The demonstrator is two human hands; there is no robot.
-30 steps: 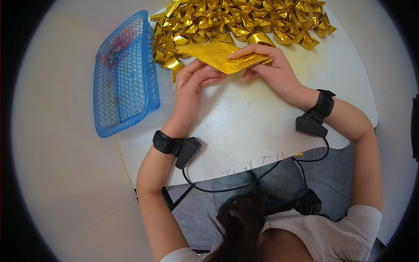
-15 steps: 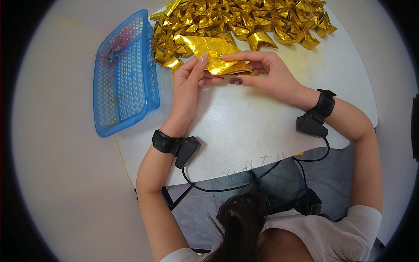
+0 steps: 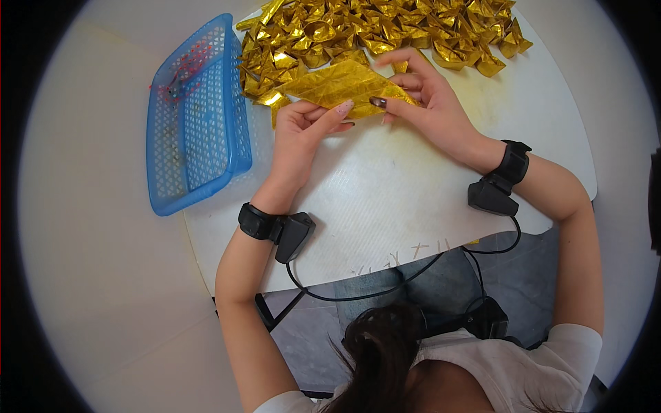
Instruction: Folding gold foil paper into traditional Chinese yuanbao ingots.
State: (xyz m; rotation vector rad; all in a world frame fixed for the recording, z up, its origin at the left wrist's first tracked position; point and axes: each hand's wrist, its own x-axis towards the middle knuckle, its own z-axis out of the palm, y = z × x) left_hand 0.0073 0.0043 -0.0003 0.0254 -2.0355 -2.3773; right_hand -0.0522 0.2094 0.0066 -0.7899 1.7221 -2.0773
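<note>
The gold paper lies lengthwise between both hands, left hand pinching its near-left edge, right hand gripping its right end.

The round white counter carried a heap of folded gold foil paper pieces along its far edge and 1 blue perforated plastic basket at its left edge.

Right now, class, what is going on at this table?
A person seated at a white table holds a folded sheet of gold foil paper between both hands, the left hand pinching its near edge and the right hand gripping its right end. Behind it lies a heap of folded gold paper pieces. A blue plastic basket sits at the left.
</note>
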